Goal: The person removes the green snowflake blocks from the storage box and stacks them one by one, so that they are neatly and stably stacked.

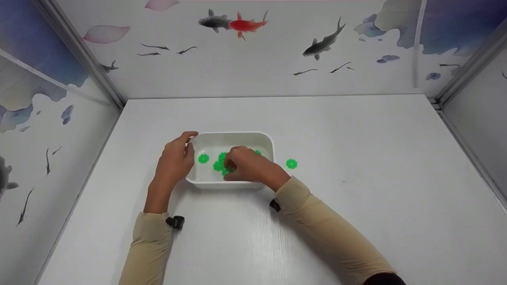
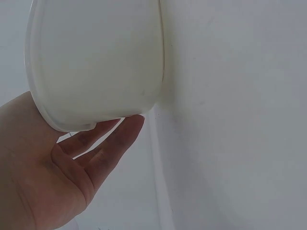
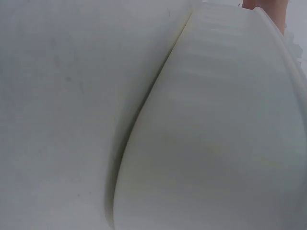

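Observation:
A white rectangular plastic tub (image 1: 223,185) stands on the white table. My left hand (image 1: 174,160) holds its left end; in the left wrist view the fingers (image 2: 112,148) reach along the outside of the end wall, while the thumb is hidden behind the rim. Inside the tub, several green flower-shaped pieces (image 1: 218,166) lie in a cluster, and another green piece (image 1: 203,158) lies apart near the left end. My right hand (image 1: 249,165) reaches over the near rim with bent fingers down at the cluster. I cannot tell whether it grips a piece.
One green flower-shaped piece (image 1: 291,163) lies on the table (image 1: 356,221) just right of the tub. White panels (image 1: 269,75) printed with fish and leaves enclose the table at the back and both sides. The right wrist view shows mostly the tub's outer wall (image 3: 206,129).

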Demonstrator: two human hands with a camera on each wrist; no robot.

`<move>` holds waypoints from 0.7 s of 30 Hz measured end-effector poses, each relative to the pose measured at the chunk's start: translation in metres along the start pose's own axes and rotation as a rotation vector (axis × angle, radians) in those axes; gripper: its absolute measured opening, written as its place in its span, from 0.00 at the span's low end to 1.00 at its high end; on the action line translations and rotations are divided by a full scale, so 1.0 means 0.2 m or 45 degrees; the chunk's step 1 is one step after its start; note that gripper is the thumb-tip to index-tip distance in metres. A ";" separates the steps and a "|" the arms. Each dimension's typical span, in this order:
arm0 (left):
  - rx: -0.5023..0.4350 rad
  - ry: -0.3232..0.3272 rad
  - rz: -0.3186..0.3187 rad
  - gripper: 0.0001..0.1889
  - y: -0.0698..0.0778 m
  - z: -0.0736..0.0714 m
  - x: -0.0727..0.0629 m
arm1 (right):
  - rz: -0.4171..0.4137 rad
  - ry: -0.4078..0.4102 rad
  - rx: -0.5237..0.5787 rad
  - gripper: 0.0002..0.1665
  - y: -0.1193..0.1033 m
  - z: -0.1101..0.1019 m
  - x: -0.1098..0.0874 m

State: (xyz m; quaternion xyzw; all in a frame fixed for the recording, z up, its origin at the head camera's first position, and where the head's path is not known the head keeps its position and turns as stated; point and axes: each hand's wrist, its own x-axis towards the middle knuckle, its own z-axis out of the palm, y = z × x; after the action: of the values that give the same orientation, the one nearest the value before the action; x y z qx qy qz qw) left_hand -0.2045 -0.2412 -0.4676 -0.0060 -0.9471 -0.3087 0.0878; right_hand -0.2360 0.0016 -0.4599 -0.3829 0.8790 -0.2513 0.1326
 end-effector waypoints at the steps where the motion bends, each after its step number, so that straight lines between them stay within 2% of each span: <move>1: -0.001 -0.001 0.000 0.21 0.00 0.00 0.00 | 0.002 -0.006 -0.005 0.14 0.00 0.00 0.00; 9: 0.004 -0.019 -0.032 0.22 0.01 0.00 0.00 | 0.013 -0.048 -0.089 0.12 -0.02 -0.01 0.01; 14: 0.009 -0.017 -0.047 0.22 0.01 0.00 0.00 | 0.012 -0.038 -0.111 0.11 -0.01 0.00 0.01; 21: 0.003 0.004 -0.009 0.22 0.01 0.00 0.00 | -0.042 -0.006 -0.125 0.10 0.01 0.01 0.01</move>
State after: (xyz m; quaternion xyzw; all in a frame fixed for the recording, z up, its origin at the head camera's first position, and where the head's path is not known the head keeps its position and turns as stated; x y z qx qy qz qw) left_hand -0.2049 -0.2406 -0.4663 -0.0023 -0.9474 -0.3077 0.0881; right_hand -0.2377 0.0008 -0.4625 -0.4039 0.8835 -0.2092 0.1117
